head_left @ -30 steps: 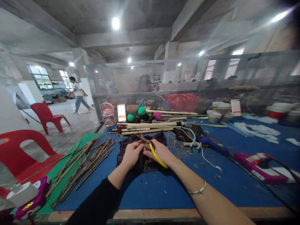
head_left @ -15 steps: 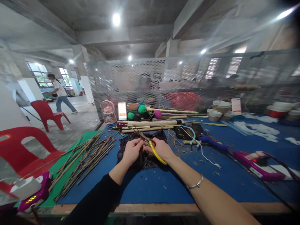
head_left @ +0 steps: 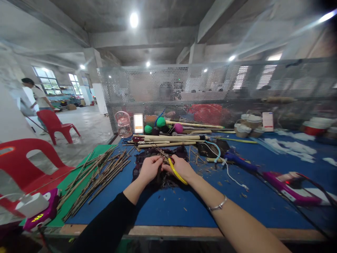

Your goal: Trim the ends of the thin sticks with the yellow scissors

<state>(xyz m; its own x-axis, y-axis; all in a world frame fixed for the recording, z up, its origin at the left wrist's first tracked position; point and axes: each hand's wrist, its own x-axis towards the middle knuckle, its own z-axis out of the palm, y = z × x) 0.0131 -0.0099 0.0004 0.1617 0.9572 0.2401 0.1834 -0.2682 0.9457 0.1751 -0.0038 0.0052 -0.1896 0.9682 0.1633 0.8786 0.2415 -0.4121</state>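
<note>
My right hand (head_left: 181, 167) is closed around yellow-handled scissors (head_left: 176, 171), blades pointing up and left. My left hand (head_left: 149, 168) is pinched shut on a thin dry twig (head_left: 161, 153) right at the blades. Both hands hover over a dark cloth (head_left: 160, 175) littered with twig scraps, on the blue table (head_left: 184, 207). A silver bangle (head_left: 218, 206) circles my right wrist, and a black sleeve covers my left arm.
A pile of long twigs (head_left: 97, 175) lies left on a green mat. Bamboo sticks (head_left: 171, 138), yarn balls (head_left: 160, 123) and a pink jar (head_left: 123, 123) sit behind. A purple glue gun (head_left: 286, 184) with cable lies right. Red chairs (head_left: 23, 165) stand left; a person walks far left.
My hands stay almost still on the twig and scissors. The view shifts slightly. The person in the background has walked further left.
</note>
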